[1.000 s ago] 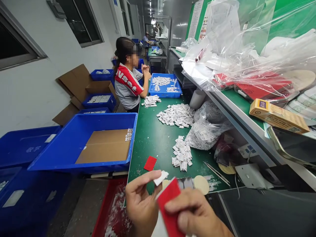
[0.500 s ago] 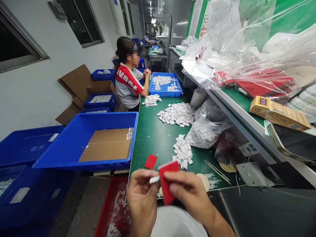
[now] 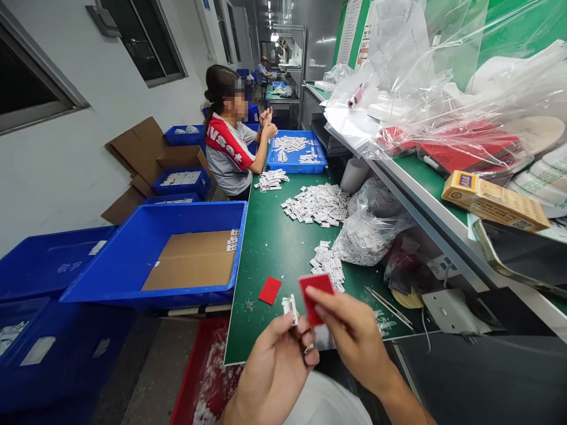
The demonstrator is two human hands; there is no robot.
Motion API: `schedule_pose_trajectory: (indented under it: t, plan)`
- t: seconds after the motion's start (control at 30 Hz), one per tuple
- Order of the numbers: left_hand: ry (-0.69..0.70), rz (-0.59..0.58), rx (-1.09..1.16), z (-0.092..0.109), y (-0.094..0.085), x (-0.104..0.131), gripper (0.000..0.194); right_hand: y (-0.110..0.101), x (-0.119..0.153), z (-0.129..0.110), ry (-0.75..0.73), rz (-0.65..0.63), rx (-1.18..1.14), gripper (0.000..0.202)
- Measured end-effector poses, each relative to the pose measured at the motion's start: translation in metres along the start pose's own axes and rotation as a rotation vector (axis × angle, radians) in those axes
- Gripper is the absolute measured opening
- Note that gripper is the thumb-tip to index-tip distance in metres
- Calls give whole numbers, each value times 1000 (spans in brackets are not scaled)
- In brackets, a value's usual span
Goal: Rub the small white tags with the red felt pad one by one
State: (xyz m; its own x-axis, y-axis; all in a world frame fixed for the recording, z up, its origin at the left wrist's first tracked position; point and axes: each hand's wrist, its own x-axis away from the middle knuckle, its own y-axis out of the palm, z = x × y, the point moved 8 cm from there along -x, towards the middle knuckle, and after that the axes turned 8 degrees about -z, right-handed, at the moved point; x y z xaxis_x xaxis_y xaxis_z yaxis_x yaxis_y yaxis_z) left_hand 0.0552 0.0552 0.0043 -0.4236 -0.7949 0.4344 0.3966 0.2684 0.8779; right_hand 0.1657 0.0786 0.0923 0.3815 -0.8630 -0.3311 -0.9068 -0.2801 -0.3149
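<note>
My left hand (image 3: 275,367) is closed around a small white plastic piece (image 3: 289,307), which stands up between thumb and fingers. Something shiny shows lower down by its curled fingers, too small to name. My right hand (image 3: 354,333) pinches a flat red pad (image 3: 315,290), held up just right of the white piece and apart from it. A second red pad (image 3: 270,290) lies on the green table (image 3: 257,251) beyond my left hand. Behind the held pad is a small heap of white plastic pieces (image 3: 326,262).
A bigger heap of white pieces (image 3: 316,203) and a filled clear bag (image 3: 365,236) lie farther back. Tweezers (image 3: 390,308) rest at right, beneath an overhanging shelf (image 3: 425,203). A blue bin (image 3: 110,260) stands left. A co-worker (image 3: 230,139) sits by a blue tray (image 3: 296,168).
The red pad has moved up and right, away from the white piece. My left hand has turned, so the white piece now points upward. The co-worker's hands have shifted slightly.
</note>
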Motion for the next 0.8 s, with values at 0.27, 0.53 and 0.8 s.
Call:
schedule_pose_trajectory:
  t: [0.27, 0.53, 0.8]
  plan:
    - [185, -90, -399, 21, 4, 4, 20, -24, 4, 19, 206, 153, -76, 28]
    - [426, 22, -723, 45, -6, 5, 29, -21, 4, 21, 200, 179, -82, 24]
    - [379, -59, -574, 40, -9, -2, 24, -27, 2, 40, 334, 270, -144, 24]
